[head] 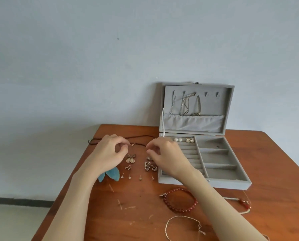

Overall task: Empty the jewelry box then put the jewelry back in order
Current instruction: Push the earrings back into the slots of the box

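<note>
A grey jewelry box stands open at the table's back right. Thin chains hang inside its lid, and pearl studs and gold earrings sit in its back row. A dark cord necklace with a small pendant lies on the table left of the box. My left hand pinches the cord left of the pendant. My right hand pinches it at the right, in front of the box's left edge. Several earrings and small studs lie below my hands.
A red bead bracelet, a thin silver chain bracelet and a red-and-white cord lie on the wooden table near me. Teal leaf-shaped earrings lie under my left wrist. A pale wall stands behind the table.
</note>
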{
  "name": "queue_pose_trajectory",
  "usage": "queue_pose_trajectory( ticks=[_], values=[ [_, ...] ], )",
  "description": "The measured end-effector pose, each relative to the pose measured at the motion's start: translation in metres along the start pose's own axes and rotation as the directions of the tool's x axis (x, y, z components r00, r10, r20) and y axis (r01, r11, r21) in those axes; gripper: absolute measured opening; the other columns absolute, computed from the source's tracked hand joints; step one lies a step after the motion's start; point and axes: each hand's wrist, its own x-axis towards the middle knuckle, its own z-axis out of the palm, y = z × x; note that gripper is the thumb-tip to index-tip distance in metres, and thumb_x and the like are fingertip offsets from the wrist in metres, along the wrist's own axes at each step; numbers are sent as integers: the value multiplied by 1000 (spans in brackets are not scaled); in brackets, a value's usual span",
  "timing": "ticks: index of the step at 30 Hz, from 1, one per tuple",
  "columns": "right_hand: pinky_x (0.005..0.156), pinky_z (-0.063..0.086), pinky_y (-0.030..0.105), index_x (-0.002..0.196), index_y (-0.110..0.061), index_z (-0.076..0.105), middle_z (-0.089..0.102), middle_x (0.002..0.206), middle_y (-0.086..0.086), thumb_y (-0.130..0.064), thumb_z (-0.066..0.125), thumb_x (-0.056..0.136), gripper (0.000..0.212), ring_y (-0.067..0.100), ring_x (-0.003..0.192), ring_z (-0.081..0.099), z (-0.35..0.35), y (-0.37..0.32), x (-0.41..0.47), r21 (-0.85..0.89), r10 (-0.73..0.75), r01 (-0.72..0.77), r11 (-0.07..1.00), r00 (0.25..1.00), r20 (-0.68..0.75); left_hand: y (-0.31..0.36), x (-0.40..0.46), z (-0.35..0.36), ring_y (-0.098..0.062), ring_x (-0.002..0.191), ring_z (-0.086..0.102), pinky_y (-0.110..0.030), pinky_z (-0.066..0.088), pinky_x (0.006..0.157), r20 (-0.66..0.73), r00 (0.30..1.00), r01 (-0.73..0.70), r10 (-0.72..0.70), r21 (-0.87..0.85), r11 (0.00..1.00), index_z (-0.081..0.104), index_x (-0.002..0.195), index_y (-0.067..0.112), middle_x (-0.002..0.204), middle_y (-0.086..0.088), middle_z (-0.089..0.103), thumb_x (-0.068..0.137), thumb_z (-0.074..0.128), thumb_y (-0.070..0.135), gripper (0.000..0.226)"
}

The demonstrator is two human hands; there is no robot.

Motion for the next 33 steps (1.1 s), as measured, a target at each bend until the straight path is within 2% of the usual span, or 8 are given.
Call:
queue_pose_trajectory(
  ticks=[3, 9, 15, 20, 23, 26, 30, 33],
  values=[
    [90, 24, 33, 101, -23, 67, 62, 104, -3, -25, 52, 90, 19, 17, 105, 48, 15, -5, 9, -182, -7, 7, 983, 1000, 3, -8, 1, -2, -4, 94, 43, -21, 31, 77, 7, 1000, 19, -20, 28, 999, 62, 99, 31, 95, 14, 54, 90, 50, 23, 17],
    [90, 18, 35, 108, -27, 65, 61, 111, -2, -32, 51, 90, 24, 21, 110, 44, 35, -18, 22, -336, -19, 43, 941, 997, 73, -12, 1, 2, -6, 90, 44, -21, 34, 77, 33, 999, 7, -9, 59, 998, 65, 102, 28, 92, 12, 52, 88, 58, 24, 16],
    [89, 21, 36, 101, -27, 68, 62, 108, -1, -27, 53, 88, 20, 21, 108, 44, 37, -20, 24, -336, -15, 42, 941, 996, 84, -9, 4, 7, -12, 98, 43, -32, 40, 88, 91, 996, 4, -12, 91, 996, 67, 94, 27, 93, 10, 53, 83, 65, 27, 12],
    [88, 21, 33, 96, -23, 69, 63, 103, -2, -28, 55, 88, 17, 19, 106, 45, 37, -17, 24, -317, -40, 61, 947, 997, 71, -8, 4, 9, -11, 90, 45, -30, 40, 81, 85, 996, 10, -16, 62, 998, 60, 73, 32, 83, 15, 50, 81, 67, 24, 13],
    [86, 22, 30, 92, -21, 69, 63, 99, -3, -27, 56, 87, 15, 17, 103, 46, 31, -16, 20, -248, -53, 65, 967, 997, 53, -7, 3, 8, -2, 78, 48, -20, 38, 68, 52, 999, 16, -18, 29, 999, 59, 77, 34, 86, 13, 51, 84, 63, 26, 12],
    [84, 39, 27, 84, -15, 69, 67, 89, 0, -18, 61, 84, 9, 17, 93, 54, 12, -16, 12, -30, -31, 32, 999, 999, 22, 3, 2, 6, 3, 78, 55, -9, 39, 62, -7, 999, -36, 36, -79, 996, 60, 79, 33, 84, 15, 62, 85, 63, 22, 12],
    [70, 43, 7, 77, -17, 66, 67, 76, -5, -10, 64, 80, 8, 8, 77, 60, -25, -8, 0, 162, 37, -36, 986, 999, -5, 26, -2, 7, 10, 81, 56, -1, 39, 66, -78, 991, -116, 105, -168, 979, 63, 79, 35, 79, 20, 64, 83, 65, 20, 15],
    [68, 43, 6, 74, -23, 63, 63, 73, -12, -10, 65, 80, 15, 5, 76, 60, -50, 4, -7, 203, 91, -87, 975, 996, -10, 47, -1, 14, 5, 82, 58, -4, 40, 70, -104, 984, -164, 142, -254, 953, 66, 81, 34, 83, 17, 65, 83, 65, 18, 16]
  ],
)
